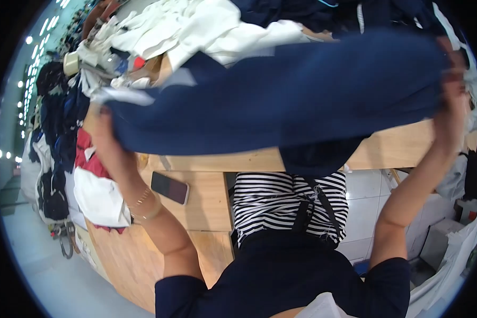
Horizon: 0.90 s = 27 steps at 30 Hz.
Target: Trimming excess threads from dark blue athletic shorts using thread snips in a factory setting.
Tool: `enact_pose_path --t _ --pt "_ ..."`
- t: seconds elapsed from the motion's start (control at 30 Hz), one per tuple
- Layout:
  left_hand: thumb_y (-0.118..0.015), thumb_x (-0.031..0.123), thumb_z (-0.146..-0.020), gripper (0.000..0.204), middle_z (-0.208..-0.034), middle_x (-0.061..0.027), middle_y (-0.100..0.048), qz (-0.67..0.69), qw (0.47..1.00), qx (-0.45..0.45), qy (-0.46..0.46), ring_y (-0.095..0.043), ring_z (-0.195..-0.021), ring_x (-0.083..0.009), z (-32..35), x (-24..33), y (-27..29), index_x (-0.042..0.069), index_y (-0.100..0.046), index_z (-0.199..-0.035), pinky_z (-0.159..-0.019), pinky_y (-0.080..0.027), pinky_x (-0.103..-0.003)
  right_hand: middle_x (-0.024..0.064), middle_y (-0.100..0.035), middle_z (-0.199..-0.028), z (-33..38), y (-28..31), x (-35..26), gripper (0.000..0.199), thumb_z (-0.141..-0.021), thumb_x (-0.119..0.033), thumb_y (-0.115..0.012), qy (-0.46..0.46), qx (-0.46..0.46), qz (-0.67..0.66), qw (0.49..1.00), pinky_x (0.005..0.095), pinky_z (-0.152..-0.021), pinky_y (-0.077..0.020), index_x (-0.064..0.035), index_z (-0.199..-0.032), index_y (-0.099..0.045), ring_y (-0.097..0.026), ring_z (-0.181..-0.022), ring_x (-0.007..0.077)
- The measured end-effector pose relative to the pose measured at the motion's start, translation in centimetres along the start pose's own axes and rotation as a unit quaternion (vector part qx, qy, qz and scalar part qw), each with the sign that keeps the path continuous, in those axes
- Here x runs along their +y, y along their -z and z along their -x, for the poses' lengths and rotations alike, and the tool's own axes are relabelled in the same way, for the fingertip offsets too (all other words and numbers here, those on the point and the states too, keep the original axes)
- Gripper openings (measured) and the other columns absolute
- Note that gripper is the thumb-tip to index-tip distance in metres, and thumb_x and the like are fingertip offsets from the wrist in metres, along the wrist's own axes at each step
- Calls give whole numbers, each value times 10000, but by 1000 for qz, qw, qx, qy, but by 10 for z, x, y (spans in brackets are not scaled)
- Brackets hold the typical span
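A navy blue garment (281, 95) is stretched sideways in the air above the wooden table, blurred by motion. Its left end is in my left hand (107, 135), whose fingers are partly hidden behind the fabric. My right hand (453, 87) grips the opposite end, higher up, and is smeared by movement. One part of the garment hangs down in the middle, over the table's near edge. A blurred white patch (130, 95) shows at the fabric's left end, close to my left hand; I cannot tell whether it belongs to the garment.
A heap of white fabric (180, 26) covers the far side of the table (217, 161), with dark cloth (323, 13) beside it. A phone (169, 187) lies on the wooden surface near my left forearm. White cloth (100, 196) and red cloth (85, 153) hang at the left.
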<state>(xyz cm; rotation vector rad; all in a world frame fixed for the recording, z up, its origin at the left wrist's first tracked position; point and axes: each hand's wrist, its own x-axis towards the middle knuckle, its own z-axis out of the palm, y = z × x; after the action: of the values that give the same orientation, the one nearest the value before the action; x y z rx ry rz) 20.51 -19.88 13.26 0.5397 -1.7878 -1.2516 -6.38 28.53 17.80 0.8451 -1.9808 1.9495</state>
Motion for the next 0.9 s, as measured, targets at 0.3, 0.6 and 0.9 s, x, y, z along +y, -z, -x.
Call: enact_pose_path --t 0.3,0.6,0.9 --pt "-595 31 -831 241 -1030 -124 -625 -270 963 -18 2 -606 -873 -252 94 -72 -96 44 -627 -1069 -721 -487 -337 -60 -513 -914 117 -69 86 415 -880 -35 -573 -337 -14 -114 935 137 -734 -372 -66 -1292 -536 -448 -790 10" --pt "-717 -20 -722 286 -1023 -100 -613 19 916 -353 -190 -601 -922 -280 156 26 -263 4 -638 -996 -794 -499 -345 -95 -528 -829 117 -80 50 434 -891 -81 -584 -337 38 -159 927 136 -468 -215 -93 -1318 -507 -368 -611 -41" --pt "-639 -57 -810 217 -958 -108 -664 173 912 -369 41 -681 -793 -176 167 -10 -291 -31 -633 -1025 -707 -544 -235 -102 -532 -751 130 -69 64 487 -908 -87 -571 -410 75 -243 876 120 -382 -225 -71 -1376 -438 -366 -497 -65"
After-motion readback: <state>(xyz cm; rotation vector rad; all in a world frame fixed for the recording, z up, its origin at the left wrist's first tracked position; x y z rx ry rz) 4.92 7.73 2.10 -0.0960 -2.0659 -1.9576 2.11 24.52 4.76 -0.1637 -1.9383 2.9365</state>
